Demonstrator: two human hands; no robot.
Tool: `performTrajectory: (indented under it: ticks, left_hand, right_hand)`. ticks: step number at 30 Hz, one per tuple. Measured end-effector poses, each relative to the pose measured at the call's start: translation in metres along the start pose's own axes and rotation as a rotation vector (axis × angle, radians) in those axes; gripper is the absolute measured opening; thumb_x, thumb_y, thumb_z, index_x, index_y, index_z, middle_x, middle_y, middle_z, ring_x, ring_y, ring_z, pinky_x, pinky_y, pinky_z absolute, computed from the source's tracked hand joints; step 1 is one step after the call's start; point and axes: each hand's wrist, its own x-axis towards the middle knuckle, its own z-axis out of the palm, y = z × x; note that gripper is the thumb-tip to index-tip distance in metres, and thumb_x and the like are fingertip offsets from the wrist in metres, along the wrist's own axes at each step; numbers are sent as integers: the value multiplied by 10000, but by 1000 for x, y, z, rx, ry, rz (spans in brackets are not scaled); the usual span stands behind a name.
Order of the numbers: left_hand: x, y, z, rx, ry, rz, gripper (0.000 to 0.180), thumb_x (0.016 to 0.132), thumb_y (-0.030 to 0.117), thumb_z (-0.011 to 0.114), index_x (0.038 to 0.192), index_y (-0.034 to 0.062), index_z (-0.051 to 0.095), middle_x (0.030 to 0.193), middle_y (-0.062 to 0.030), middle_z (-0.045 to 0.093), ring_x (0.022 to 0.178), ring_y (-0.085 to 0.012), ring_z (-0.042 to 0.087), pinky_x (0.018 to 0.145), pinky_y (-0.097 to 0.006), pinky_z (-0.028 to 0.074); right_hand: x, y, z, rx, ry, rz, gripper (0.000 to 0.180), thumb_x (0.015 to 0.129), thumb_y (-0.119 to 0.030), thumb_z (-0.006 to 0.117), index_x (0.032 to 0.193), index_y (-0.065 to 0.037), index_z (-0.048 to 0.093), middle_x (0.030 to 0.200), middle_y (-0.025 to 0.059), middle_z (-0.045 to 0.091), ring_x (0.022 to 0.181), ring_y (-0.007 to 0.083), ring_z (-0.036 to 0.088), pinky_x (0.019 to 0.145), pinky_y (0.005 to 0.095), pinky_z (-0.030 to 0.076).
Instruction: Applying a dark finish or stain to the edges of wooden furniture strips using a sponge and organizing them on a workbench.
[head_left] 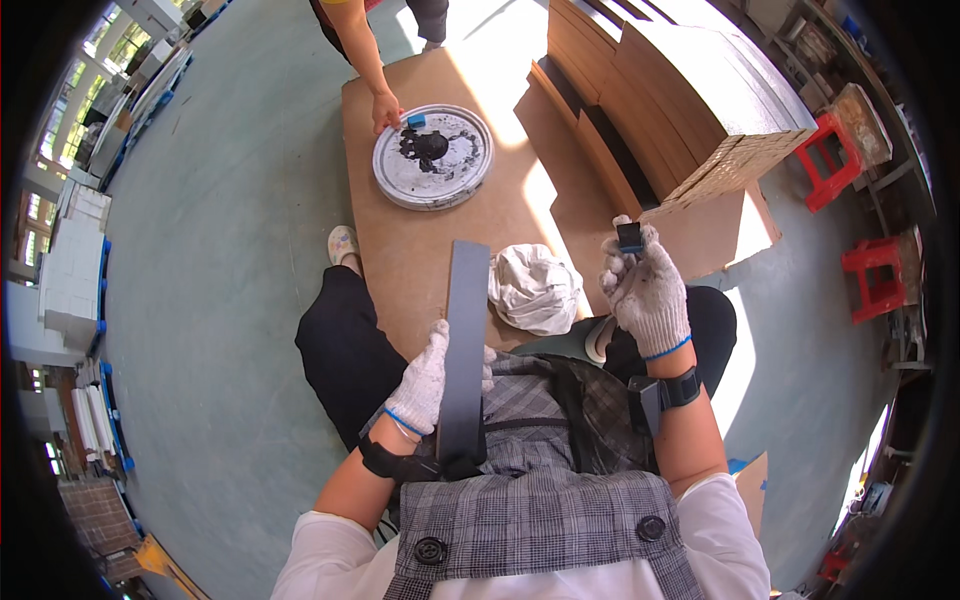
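Note:
My gloved left hand (424,378) is wrapped around a long flat dark grey board (465,345), which stands nearly lengthwise in front of my lap. In my raised right hand (645,295), also gloved, a small sponge block (629,237) with a black face and a blue edge is pinched between the fingers. It is apart from the board. Ahead, a round whitish bucket lid (470,190) carries a dark smear of black paint (428,148) in its middle. A crumpled white cloth (535,290) lies right of the board.
Across from me a co-worker's hand (387,108) holds a blue sponge (415,121) at the lid's rim. Brown cardboard (400,260) lies under the lid. Long stacked boards (650,95) stand at the right. Farther right are red stools (830,160). Shelving lines both sides.

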Motion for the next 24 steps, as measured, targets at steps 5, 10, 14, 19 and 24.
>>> performTrajectory:
  ticks: [5, 10, 14, 19, 24]
  left_hand:
    - [2, -3, 4, 9, 1, -5, 673, 956, 563, 234, 1008, -18, 570, 896, -126, 615, 741, -212, 600, 727, -344, 530]
    - [4, -5, 3, 1, -2, -7, 663, 955, 562, 232, 1018, -10, 562, 921, -131, 614, 751, -210, 601, 726, -342, 531]
    - [9, -8, -2, -49, -34, -12, 644, 958, 555, 226, 1046, 2, 544, 946, -137, 606, 762, -215, 600, 731, -351, 532]
    - [18, -18, -8, -148, -83, -12, 625, 964, 540, 224, 1076, 2, 523, 967, -151, 596, 768, -229, 600, 739, -370, 534]
    - [23, -23, -7, -161, -32, -60, 605, 962, 540, 256, 1099, 14, 523, 960, -153, 599, 780, -240, 608, 745, -392, 540]
  right_hand:
    - [1, -3, -8, -3, 24, 2, 292, 957, -315, 464, 1133, -84, 488, 908, 143, 567, 708, 183, 540, 622, 306, 472]
    - [5, -1, -11, -17, 30, 4, 296, 952, -312, 479, 1133, -78, 493, 904, 149, 577, 692, 180, 546, 611, 301, 483]
    - [5, -2, -9, -56, 46, 7, 301, 949, -313, 486, 1137, -78, 495, 898, 145, 577, 684, 174, 546, 605, 296, 485]
    - [7, -2, -10, -65, 58, 35, 281, 950, -299, 477, 1135, -90, 509, 874, 114, 560, 692, 169, 538, 599, 289, 483]
    - [5, -4, -15, -173, 78, 7, 303, 918, -279, 523, 1148, -83, 539, 901, 65, 573, 706, 148, 545, 618, 278, 487]
